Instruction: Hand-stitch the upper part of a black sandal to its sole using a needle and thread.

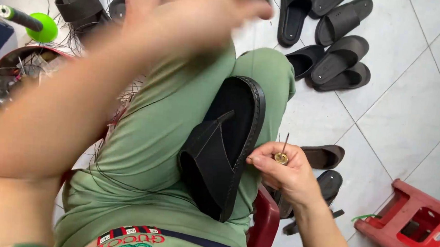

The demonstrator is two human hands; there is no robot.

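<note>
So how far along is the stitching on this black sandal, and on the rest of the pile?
The black sandal on the lap is in hand: the right hand holds an awl at its edge, and the blurred left hand is raised high. How much of its rim is sewn can't be told. More black slides lie on the tiled floor, their state unclear.

Pale square floor tiles (417, 101) with dark grout lines fill the right of the frame, evenly lit. A red plastic stool (419, 230) lies tipped at the lower right. Black slippers (338, 59) sit scattered at the upper right.
</note>
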